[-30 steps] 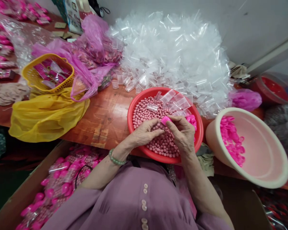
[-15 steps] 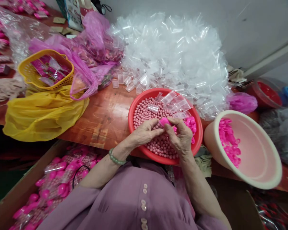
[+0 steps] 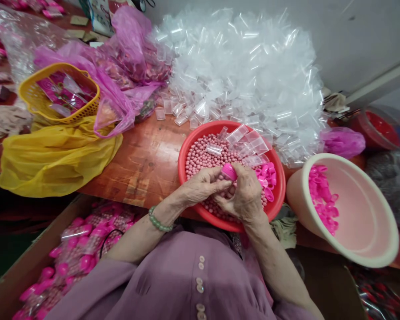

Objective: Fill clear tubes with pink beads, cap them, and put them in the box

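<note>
Over the red basin (image 3: 184, 144), both hands meet around a small clear tube with a bright pink cap (image 3: 229, 171). Pink beads show through the tube below the cap. My left hand (image 3: 202, 186), a green bead bracelet at its wrist, pinches the tube's side. The fingers of my right hand (image 3: 248, 191) wrap the cap and tube from the other side, hiding part of it. Loose pink beads (image 3: 200, 153) fill the basin under the hands. Clear empty tubes (image 3: 250, 142) lie on the beads at the back, and pink caps (image 3: 267, 175) sit at the basin's right.
Behind the basin rises a large heap of clear tubes (image 3: 240, 75). To the right, a cream bucket (image 3: 366, 209) holds pink pieces. A yellow basket (image 3: 36, 104) and yellow bag (image 3: 53, 164) are at left. Below stands a box of filled pink-capped tubes (image 3: 83, 249).
My right hand has turned and closed further around the piece. The pink cap now stands more upright, with beads visible in the tube under it. The view has shifted slightly.
</note>
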`<state>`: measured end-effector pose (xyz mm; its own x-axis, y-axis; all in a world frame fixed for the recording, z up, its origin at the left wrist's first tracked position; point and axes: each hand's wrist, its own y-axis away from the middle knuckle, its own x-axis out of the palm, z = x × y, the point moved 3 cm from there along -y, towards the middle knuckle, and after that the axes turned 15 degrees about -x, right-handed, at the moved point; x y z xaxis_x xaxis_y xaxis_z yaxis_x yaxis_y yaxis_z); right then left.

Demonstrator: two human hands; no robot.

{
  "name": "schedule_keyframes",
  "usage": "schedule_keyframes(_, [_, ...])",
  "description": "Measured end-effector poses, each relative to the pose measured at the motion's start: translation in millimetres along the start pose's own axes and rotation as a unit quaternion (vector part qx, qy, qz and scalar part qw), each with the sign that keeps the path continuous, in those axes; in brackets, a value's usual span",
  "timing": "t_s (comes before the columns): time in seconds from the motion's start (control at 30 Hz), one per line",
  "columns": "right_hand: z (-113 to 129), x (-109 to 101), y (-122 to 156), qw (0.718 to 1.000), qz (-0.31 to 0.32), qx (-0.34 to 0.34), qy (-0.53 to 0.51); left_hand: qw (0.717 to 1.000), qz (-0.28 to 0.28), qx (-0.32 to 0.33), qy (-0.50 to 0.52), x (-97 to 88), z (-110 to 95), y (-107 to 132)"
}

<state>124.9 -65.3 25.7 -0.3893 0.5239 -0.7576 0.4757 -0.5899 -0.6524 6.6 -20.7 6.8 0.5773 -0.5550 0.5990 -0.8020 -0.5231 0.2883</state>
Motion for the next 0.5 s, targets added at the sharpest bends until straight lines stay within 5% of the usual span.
schedule_keyframes(0.33, [3.9, -1.6, -0.4, 1.000, 0.009, -0.013, 0.025, 0.999, 0.044, -0.022, 0.020, -2.2, 4.2, 2.2])
schedule_keyframes(0.5, [3.4, 1.2, -3.0, 0.999, 0.019, -0.028, -0.021, 0.995, 0.000, -0.058, 0.086, -6.9, 9.1, -5.4])
